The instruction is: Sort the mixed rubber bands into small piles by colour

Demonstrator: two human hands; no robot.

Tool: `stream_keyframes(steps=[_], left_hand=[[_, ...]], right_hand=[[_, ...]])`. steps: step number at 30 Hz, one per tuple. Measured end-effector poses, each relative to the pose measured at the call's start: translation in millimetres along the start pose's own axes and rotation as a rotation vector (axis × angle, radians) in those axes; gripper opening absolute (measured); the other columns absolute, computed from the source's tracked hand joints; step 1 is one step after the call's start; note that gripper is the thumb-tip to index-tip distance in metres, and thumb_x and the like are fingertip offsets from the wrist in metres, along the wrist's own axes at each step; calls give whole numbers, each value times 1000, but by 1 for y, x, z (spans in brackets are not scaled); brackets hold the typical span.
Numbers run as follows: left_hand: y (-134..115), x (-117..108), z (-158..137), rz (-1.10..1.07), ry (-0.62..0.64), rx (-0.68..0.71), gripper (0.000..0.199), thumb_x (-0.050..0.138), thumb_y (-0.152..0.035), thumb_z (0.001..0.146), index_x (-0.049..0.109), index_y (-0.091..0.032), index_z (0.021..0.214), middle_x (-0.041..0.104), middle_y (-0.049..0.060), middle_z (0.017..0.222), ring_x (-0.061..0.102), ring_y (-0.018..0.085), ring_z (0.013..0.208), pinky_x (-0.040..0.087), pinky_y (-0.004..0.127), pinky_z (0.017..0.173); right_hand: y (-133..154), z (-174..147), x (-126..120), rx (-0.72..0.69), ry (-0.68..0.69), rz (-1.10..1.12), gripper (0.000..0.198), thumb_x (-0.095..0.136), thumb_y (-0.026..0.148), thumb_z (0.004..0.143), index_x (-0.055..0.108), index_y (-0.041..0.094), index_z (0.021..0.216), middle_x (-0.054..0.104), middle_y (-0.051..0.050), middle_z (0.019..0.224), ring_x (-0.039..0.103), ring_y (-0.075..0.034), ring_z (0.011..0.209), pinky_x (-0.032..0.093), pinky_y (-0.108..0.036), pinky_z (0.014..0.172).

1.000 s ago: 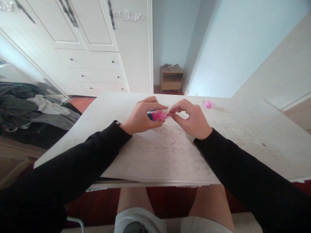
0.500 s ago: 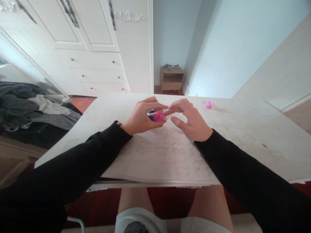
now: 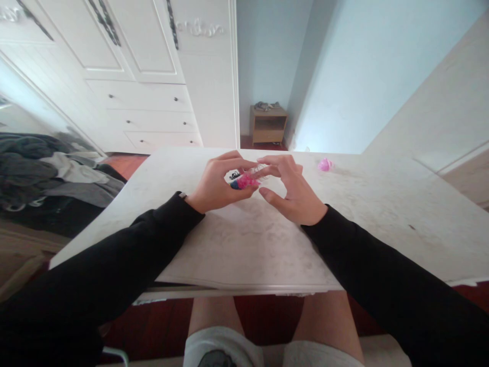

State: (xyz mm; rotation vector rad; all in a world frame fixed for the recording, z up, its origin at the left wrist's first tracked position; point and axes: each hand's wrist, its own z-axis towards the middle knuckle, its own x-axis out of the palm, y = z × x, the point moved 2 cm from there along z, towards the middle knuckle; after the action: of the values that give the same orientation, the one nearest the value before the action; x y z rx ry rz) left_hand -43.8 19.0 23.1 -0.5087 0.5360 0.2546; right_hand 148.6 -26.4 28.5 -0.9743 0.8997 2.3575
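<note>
A small clear case (image 3: 246, 180) with bright pink, blue and black bits showing through it is gripped in my left hand (image 3: 211, 184), thumb on the near side and fingers over the far side. What the bits are is too small to tell. My right hand (image 3: 296, 192) is at the case's right end, its index finger reaching to or into it. The right thumb stays apart from the fingers, and nothing shows between them. Both hands are just above the white table (image 3: 244, 250).
A crumpled pink item (image 3: 325, 164) lies on the table beyond my right hand. Dark and grey clothes (image 3: 57, 171) are heaped at the left. A white wardrobe (image 3: 153, 102) and a small wooden bedside cabinet (image 3: 268, 126) stand behind the table.
The view has shifted slightly. My left hand still holds the case, and my right fingers have moved a little along its right end.
</note>
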Motion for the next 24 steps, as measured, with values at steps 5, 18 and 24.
stream_keyframes(steps=[5, 18, 24], left_hand=[[7, -4, 2, -34, -58, -31, 22, 81, -28, 76, 76, -22, 97, 73, 3, 84, 67, 19, 79, 58, 36, 78], [81, -11, 8, -61, -443, -235, 23, 78, -29, 80, 67, -22, 100, 67, -1, 77, 62, 13, 68, 52, 28, 62], [82, -15, 8, -46, -431, -308, 26, 79, -26, 75, 69, -20, 98, 67, -1, 78, 62, 13, 71, 52, 28, 69]], right_hand=[[-9, 0, -2, 12, -179, 2, 44, 60, 36, 93, 51, 27, 134, 63, -11, 129, 54, -34, 126, 42, -54, 105], [-70, 25, 38, 144, 105, 64, 53, 80, 41, 82, 63, 18, 127, 65, -16, 138, 52, -33, 132, 36, -53, 112], [-75, 41, 51, 77, 137, 35, 28, 78, 28, 86, 74, 22, 113, 73, -12, 122, 57, -33, 125, 36, -55, 107]])
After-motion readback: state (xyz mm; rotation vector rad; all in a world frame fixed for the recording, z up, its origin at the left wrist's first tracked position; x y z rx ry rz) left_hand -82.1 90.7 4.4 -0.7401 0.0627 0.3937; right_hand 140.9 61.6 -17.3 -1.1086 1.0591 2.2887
